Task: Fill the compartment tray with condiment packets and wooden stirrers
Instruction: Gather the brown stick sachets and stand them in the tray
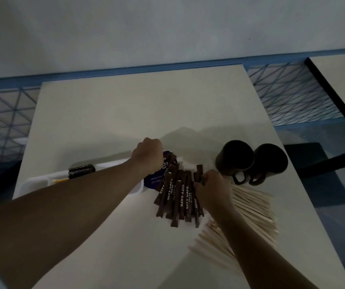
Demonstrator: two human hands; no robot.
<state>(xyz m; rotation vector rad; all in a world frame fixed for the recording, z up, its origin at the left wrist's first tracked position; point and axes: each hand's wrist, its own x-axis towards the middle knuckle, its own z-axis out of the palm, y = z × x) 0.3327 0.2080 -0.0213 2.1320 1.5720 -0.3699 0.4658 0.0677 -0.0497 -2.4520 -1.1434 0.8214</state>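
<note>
A pile of brown sugar stick packets lies on the white table, overlapping a purple packet. My left hand has its fingers curled over the far ends of the brown packets and grips them. My right hand pinches the top of one or two brown packets at the pile's right side. Wooden stirrers are fanned out under and right of my right forearm. The white compartment tray sits at the left, largely hidden by my left forearm, with dark packets in one compartment.
Two dark mugs stand side by side right of the packets, handles facing me. The table's right edge runs close past the mugs and stirrers. A blue patterned floor and a second table's black edge lie beyond.
</note>
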